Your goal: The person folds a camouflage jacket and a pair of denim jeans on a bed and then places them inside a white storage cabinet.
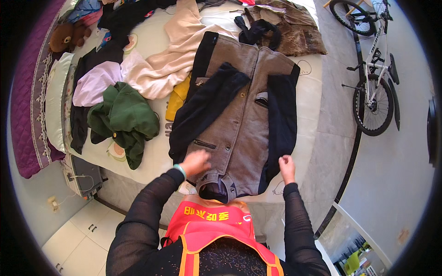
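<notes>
A grey jacket (239, 115) with dark navy sleeves lies flat on the bed (152, 156), collar toward me, both sleeves folded in over its front. My left hand (195, 162) presses on the jacket's near left shoulder, beside the collar. My right hand (286, 166) pinches the near end of the right dark sleeve at the jacket's edge. Both forearms wear black mesh sleeves, and a red vest covers my chest.
Loose clothes cover the bed: a green garment (124, 119), a lilac one (94, 83), a beige one (175, 55), a yellow piece (177, 96), a brown jacket (290, 25). A teddy bear (66, 36) lies far left. A white bicycle (375, 69) stands on the right.
</notes>
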`<state>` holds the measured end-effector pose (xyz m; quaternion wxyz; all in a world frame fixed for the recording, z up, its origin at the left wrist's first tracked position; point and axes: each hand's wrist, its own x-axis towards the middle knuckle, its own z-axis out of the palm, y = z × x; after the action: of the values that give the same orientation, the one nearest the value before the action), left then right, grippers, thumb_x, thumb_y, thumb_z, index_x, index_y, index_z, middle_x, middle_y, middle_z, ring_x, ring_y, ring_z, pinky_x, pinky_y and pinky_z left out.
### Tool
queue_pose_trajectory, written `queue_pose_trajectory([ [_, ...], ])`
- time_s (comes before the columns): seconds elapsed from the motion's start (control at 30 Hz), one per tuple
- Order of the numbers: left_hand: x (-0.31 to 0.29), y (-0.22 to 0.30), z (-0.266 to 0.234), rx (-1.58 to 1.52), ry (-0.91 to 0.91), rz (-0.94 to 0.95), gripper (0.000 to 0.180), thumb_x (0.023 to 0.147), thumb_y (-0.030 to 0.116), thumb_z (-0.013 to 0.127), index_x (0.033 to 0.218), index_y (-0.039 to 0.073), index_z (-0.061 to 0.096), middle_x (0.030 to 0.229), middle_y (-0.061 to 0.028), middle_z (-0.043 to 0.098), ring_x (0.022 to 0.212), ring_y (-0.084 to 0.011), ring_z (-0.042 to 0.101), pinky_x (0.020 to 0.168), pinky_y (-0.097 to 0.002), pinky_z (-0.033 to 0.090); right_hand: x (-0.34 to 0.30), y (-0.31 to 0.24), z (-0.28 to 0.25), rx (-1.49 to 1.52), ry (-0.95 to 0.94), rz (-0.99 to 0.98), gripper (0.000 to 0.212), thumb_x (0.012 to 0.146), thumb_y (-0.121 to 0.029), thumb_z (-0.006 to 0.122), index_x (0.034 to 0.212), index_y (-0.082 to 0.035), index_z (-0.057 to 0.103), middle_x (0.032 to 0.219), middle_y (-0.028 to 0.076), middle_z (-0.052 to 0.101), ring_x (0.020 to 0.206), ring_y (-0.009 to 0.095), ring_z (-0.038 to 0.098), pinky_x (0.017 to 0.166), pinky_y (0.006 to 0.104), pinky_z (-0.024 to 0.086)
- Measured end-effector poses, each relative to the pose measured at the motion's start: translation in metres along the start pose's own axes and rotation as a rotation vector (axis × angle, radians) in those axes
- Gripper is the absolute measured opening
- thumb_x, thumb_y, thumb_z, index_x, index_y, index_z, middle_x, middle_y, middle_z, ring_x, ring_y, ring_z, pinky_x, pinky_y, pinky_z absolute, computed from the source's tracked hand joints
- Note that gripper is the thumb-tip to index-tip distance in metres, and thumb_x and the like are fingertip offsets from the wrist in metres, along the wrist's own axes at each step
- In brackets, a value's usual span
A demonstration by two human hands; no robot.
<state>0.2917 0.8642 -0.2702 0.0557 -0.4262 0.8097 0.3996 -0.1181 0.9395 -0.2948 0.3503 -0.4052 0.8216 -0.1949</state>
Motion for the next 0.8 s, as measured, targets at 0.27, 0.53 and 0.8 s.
queue_pose_trajectory([
  [0.27,0.047,-0.024,-0.036,0.183,0.425,-0.194,0.039,0.066,0.014,0.071,0.100,0.007,0.052,0.092,-0.0114,0.049,0.089,-0.0304,0.050,0.073,-0.0379,0.044,0.127,-0.146,0.098,0.330,-0.293,-0.234,0.039,0.084,-0.021,0.060,0.115,0.001,0.054,0.106,0.016,0.062,0.097,0.022,0.060,0.085,0.0307,0.046],
  [0.53,-0.015,-0.066,-0.008,0.265,0.403,-0.554,0.055,0.067,0.008,0.066,0.118,0.015,0.047,0.095,-0.0129,0.046,0.091,-0.0320,0.049,0.075,-0.0415,0.043,0.215,-0.199,0.215,0.352,-0.145,-0.047,0.054,0.074,-0.033,0.068,0.103,0.010,0.054,0.101,0.027,0.060,0.097,0.036,0.058,0.084,0.0391,0.045],
  [0.8,-0.032,-0.070,-0.026,0.032,0.488,-0.379,0.053,0.068,-0.003,0.052,0.118,0.014,0.052,0.085,-0.0123,0.048,0.081,-0.0312,0.053,0.068,-0.0414,0.046,0.185,-0.274,0.146,0.502,-0.185,-0.368,0.024,0.080,-0.012,0.058,0.102,-0.003,0.052,0.088,0.004,0.058,0.072,0.013,0.055,0.056,0.0246,0.046],
])
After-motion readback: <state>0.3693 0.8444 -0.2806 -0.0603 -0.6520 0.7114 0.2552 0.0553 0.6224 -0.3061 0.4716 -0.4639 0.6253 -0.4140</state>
